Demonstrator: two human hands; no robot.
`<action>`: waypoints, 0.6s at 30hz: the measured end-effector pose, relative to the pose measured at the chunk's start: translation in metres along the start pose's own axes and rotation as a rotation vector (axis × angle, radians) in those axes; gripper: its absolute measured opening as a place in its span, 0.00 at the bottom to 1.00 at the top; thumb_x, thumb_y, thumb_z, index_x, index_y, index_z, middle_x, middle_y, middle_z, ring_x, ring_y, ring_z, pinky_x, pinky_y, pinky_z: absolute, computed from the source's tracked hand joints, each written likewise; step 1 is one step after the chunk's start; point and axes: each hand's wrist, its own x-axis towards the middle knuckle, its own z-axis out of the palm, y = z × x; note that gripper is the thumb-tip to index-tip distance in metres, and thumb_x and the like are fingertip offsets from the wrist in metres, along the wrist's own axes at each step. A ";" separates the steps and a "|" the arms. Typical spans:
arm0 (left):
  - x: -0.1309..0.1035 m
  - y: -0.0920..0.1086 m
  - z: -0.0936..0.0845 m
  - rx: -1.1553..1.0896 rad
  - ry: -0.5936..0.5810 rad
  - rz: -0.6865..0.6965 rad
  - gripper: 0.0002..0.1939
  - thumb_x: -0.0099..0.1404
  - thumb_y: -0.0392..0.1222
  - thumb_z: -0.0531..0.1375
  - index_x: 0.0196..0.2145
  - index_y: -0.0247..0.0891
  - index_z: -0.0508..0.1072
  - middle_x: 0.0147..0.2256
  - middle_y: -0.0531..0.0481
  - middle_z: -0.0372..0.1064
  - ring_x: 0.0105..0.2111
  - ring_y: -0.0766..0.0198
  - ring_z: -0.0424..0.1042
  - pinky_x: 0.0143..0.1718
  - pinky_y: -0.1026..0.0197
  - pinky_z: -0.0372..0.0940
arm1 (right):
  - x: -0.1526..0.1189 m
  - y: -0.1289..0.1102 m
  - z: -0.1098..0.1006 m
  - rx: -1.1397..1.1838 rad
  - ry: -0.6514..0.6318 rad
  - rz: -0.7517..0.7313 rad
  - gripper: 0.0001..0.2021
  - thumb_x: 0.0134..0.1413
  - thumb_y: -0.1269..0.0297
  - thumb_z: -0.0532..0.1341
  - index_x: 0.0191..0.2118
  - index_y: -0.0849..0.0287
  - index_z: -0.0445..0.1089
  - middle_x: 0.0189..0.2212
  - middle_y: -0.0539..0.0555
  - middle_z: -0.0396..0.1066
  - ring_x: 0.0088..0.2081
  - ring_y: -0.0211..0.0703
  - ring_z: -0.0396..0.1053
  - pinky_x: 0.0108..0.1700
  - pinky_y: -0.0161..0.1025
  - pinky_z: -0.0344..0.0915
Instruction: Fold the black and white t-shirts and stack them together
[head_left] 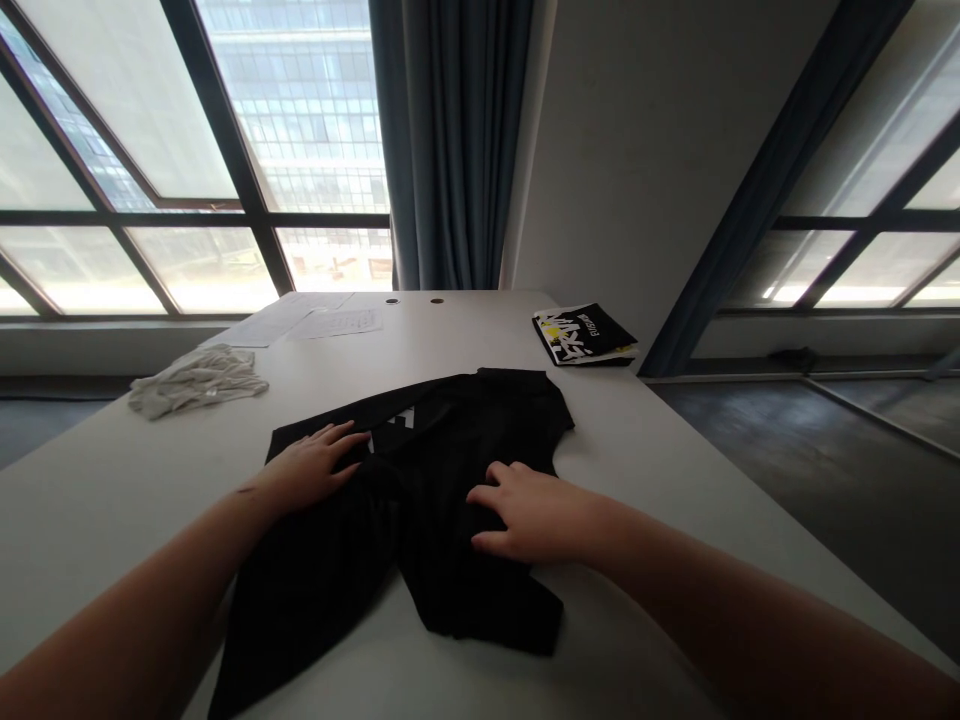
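Palm down, the left hand [319, 465] rests on a black garment [465, 440], its fingers extended and slightly spread beside a pale printed mark [397, 425] on the fabric. The right hand [525, 510] lies on the right part of the same garment, fingers apart and loosely bent; neither is clenched, and whether the fingertips pinch any fabric I cannot tell. Between them the garment shows folds and wrinkles, and it lies unevenly on the white counter [637, 480], one part reaching toward the near left and a shorter, squarish part toward the near right. Its dark colour hides much of the layering. Beyond the left hand, well apart from the garment, a crumpled pale grey cloth [199, 380] sits close to the left edge of the counter. Farther off on that side lie sheets of paper [337, 322], some with faint print. Beyond the right hand, near the right edge, is a flat black item [589, 335] with white and yellow print. Two small round fittings [437, 301] are set near the far edge. Behind the counter hangs a blue-grey curtain [454, 150], between dark-framed windows [315, 110] on the left and a plain pale wall [637, 150].
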 end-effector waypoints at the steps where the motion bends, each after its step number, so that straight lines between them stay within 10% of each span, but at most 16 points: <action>1: 0.000 -0.001 -0.002 0.027 -0.012 -0.059 0.33 0.74 0.59 0.49 0.72 0.47 0.62 0.74 0.42 0.49 0.71 0.41 0.57 0.68 0.41 0.57 | 0.002 0.000 0.004 -0.002 0.005 -0.002 0.31 0.61 0.40 0.62 0.66 0.47 0.71 0.65 0.65 0.67 0.62 0.70 0.67 0.59 0.60 0.65; 6: -0.004 0.001 -0.018 0.162 -0.082 -0.328 0.38 0.75 0.60 0.45 0.72 0.35 0.61 0.67 0.26 0.62 0.60 0.34 0.71 0.56 0.39 0.67 | 0.019 0.023 0.009 -0.103 0.179 0.026 0.30 0.68 0.52 0.60 0.71 0.55 0.64 0.74 0.65 0.53 0.72 0.67 0.54 0.71 0.65 0.46; 10: -0.014 0.018 -0.034 0.207 -0.125 -0.395 0.37 0.73 0.61 0.47 0.59 0.27 0.75 0.45 0.23 0.78 0.47 0.31 0.78 0.44 0.40 0.72 | 0.023 0.022 0.010 -0.050 0.316 -0.079 0.27 0.70 0.54 0.57 0.69 0.56 0.67 0.68 0.63 0.64 0.67 0.59 0.62 0.72 0.55 0.50; 15: -0.034 0.061 -0.053 0.216 -0.078 -0.209 0.23 0.71 0.55 0.54 0.41 0.34 0.81 0.37 0.31 0.80 0.42 0.38 0.80 0.44 0.45 0.71 | 0.037 0.047 0.017 -0.073 0.371 -0.034 0.28 0.69 0.55 0.59 0.70 0.58 0.65 0.61 0.63 0.73 0.61 0.59 0.70 0.65 0.55 0.60; 18: -0.048 0.090 -0.062 -0.159 -0.337 0.052 0.21 0.74 0.55 0.52 0.38 0.40 0.79 0.30 0.43 0.81 0.36 0.50 0.82 0.42 0.53 0.72 | 0.051 0.095 0.016 -0.126 0.404 0.000 0.24 0.62 0.67 0.64 0.63 0.57 0.72 0.60 0.62 0.72 0.58 0.56 0.71 0.63 0.50 0.63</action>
